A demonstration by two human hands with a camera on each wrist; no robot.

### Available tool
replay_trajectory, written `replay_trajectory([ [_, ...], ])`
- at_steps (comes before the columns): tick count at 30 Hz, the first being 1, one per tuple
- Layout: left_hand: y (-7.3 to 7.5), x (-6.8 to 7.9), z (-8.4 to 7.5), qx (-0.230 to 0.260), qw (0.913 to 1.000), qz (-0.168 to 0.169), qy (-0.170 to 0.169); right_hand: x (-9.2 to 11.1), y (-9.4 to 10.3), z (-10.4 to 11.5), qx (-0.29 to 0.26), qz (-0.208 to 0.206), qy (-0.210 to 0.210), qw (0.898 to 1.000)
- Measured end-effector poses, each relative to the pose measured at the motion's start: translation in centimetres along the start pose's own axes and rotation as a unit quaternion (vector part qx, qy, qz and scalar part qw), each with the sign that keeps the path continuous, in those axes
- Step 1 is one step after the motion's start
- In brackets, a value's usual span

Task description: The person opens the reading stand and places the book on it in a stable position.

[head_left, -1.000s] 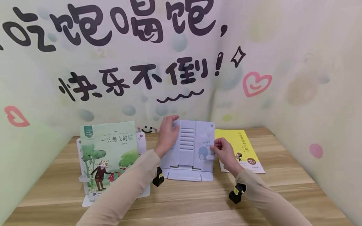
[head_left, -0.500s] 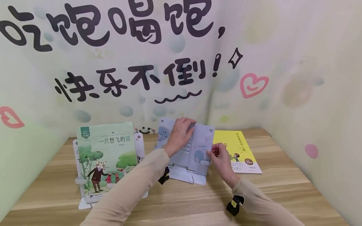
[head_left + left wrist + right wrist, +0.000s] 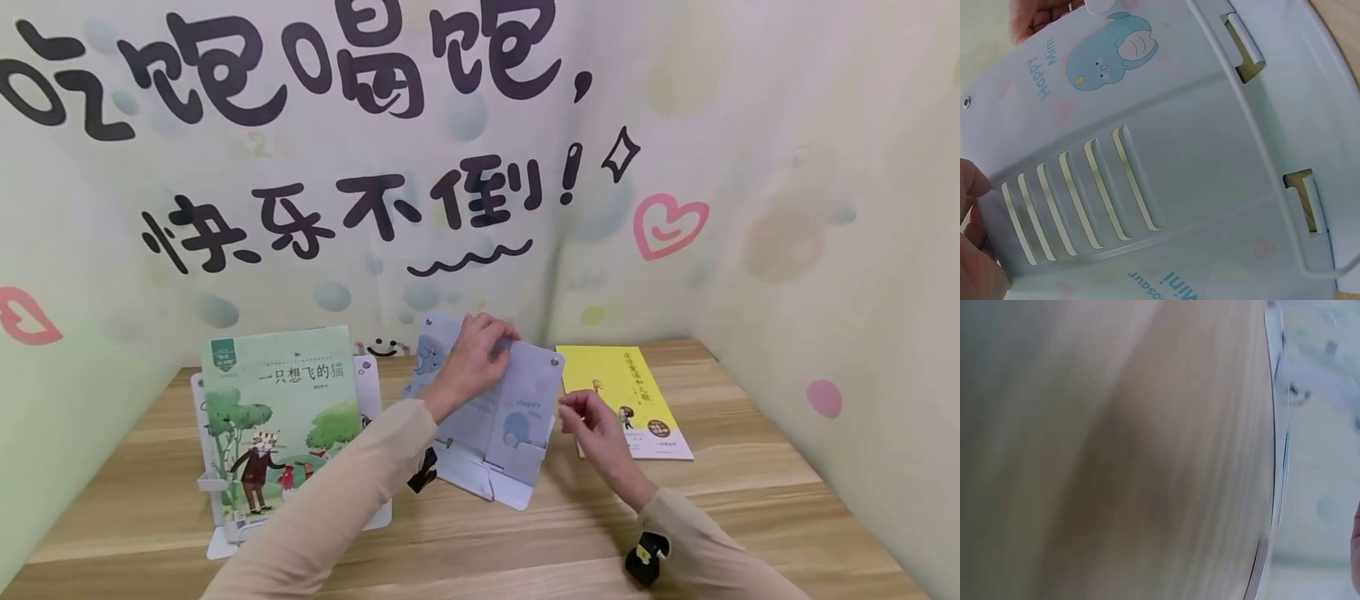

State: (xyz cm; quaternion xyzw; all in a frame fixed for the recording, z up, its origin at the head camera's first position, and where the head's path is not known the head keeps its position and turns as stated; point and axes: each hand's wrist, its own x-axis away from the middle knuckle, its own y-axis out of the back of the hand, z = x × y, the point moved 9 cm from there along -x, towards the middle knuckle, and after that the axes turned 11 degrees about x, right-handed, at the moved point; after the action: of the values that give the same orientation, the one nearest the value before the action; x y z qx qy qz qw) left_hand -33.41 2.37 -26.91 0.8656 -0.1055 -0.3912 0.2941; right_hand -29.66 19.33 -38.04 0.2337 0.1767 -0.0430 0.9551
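In the head view a pale lilac book stand [image 3: 517,400] with a blue dinosaur print stands turned at an angle on the table. My left hand [image 3: 474,358] grips its top edge; the left wrist view shows the thumb and fingers [image 3: 975,250] pinching that edge beside the row of slots. Just off the stand's right edge is my right hand [image 3: 600,433], fingers loosely bent and nothing held. A wire page rest [image 3: 1254,125] runs across the lower part of the stand. The right wrist view is blurred, with only a sliver of hand [image 3: 1356,553] showing.
On the left a green picture book [image 3: 288,400] leans on another white stand [image 3: 369,385]. A yellow book [image 3: 647,400] lies flat on the wooden table [image 3: 720,508] behind my right hand. A printed curtain [image 3: 465,292] hangs along the back.
My left hand has shifted right along the stand's top edge. The stand has swivelled, its right side coming nearer. My right hand has let go of the stand's right edge.
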Motion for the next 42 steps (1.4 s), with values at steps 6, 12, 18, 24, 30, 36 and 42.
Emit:
replay_trajectory([
  [6,0.9,0.7,0.0,0.023,0.9992,-0.024,-0.021,-2.9,1.2,-2.5,0.079,0.0,-0.059,0.995],
  [12,1.3,1.5,-0.5,0.038,0.9982,-0.024,-0.039,-5.7,-0.3,-4.3,0.153,0.075,-0.134,0.976],
  [18,1.9,2.3,-0.9,0.055,0.9972,-0.02,-0.046,-7.3,-1.9,-4.9,0.17,0.108,-0.165,0.966],
  [24,2.4,3.1,-1.7,0.066,0.996,-0.012,-0.059,-7.9,-2.9,-6.0,0.219,0.122,-0.176,0.952],
  [30,1.8,3.3,-2.2,0.081,0.9941,0.006,-0.071,-8.2,-3.5,-6.5,0.353,0.144,-0.167,0.909],
  [36,1.3,3.3,-2.3,0.086,0.9936,0.029,-0.067,-8.1,-3.9,-6.0,0.443,0.157,-0.141,0.871],
  [42,1.1,3.0,-2.4,0.082,0.993,0.048,-0.07,-7.9,-3.6,-4.8,0.427,0.157,-0.112,0.884],
])
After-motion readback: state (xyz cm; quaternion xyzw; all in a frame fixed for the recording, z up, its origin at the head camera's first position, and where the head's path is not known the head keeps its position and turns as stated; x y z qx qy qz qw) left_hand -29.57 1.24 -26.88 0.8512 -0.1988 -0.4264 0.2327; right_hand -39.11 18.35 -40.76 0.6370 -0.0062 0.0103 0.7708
